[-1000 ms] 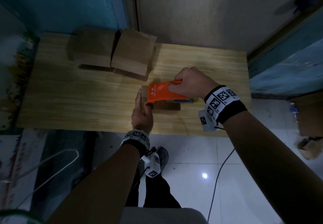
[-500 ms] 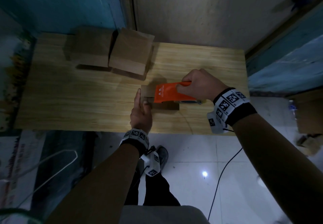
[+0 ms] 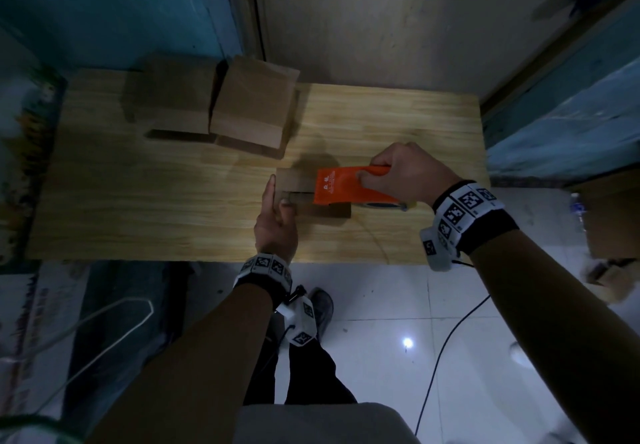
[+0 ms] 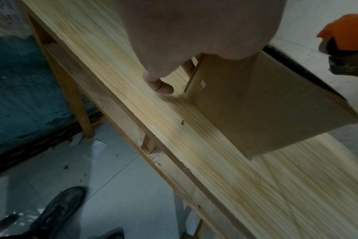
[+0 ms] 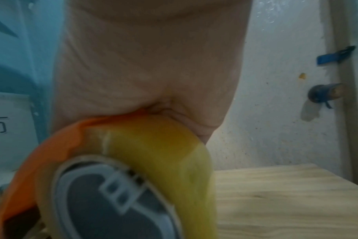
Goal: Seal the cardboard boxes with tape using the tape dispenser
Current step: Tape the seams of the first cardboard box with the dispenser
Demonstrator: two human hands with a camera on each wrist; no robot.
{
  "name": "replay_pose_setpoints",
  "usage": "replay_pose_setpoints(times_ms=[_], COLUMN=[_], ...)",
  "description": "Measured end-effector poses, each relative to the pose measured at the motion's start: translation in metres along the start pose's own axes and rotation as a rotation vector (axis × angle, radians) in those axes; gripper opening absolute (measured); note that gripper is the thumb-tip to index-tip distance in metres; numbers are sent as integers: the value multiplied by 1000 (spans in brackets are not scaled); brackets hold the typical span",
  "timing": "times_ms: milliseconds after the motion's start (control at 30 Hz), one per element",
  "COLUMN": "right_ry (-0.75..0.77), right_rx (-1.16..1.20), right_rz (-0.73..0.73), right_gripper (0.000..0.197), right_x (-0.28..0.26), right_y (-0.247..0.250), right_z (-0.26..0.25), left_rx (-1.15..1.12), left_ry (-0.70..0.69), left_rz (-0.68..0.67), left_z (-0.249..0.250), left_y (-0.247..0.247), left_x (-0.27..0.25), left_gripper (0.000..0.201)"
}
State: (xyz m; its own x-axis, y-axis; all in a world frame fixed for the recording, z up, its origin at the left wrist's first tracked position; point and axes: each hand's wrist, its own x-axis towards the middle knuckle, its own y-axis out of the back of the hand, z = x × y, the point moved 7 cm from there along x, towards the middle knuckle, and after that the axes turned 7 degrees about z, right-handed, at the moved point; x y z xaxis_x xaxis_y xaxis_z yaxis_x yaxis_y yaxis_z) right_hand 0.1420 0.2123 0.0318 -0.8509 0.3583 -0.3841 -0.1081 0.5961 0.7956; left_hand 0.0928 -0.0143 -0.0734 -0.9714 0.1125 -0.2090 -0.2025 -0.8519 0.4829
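Note:
A small cardboard box (image 3: pixel 294 183) (image 4: pixel 266 103) sits near the middle of the wooden table (image 3: pixel 138 201). My left hand (image 3: pixel 277 215) (image 4: pixel 194 40) steadies the box's left end, thumb on top and fingers down its left side. My right hand (image 3: pixel 405 173) grips the orange tape dispenser (image 3: pixel 346 189) (image 5: pixel 57 145), which lies over the right part of the box top. Its tape roll (image 5: pixel 153 161) fills the right wrist view. Two larger cardboard boxes (image 3: pixel 173 100) (image 3: pixel 252 114) stand side by side at the back left.
The table stands against a pale wall (image 3: pixel 381 10), with blue wall (image 3: pixel 104 10) to the left. A white tiled floor (image 3: pixel 381 339), a black cable (image 3: pixel 446 339) and my shoe (image 4: pixel 57 208) lie below the near edge. More cardboard (image 3: pixel 609 215) sits at far right.
My right hand has drawn the dispenser rightward along the box top, uncovering more of the box's left part. The left hand has stayed at the left end.

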Motion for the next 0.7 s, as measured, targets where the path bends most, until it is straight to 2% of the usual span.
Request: replay_pose_setpoints(times_ms=[300,433,700], right_ry=[-37,-28,-67], right_rx=[57,56,32], right_rz=[15,24,27], right_gripper=[40,38,37], right_x=[-13,-15,-21], right_y=[1,1,4], right_z=[19,23,44], left_rx=[-9,7,33], left_ry=[12,-49,-70], left_rz=[15,33,29], left_z=[0,-2,-3], left_y=[-1,-3,-3], left_x=[-2,0,1], left_gripper=[49,48,49])
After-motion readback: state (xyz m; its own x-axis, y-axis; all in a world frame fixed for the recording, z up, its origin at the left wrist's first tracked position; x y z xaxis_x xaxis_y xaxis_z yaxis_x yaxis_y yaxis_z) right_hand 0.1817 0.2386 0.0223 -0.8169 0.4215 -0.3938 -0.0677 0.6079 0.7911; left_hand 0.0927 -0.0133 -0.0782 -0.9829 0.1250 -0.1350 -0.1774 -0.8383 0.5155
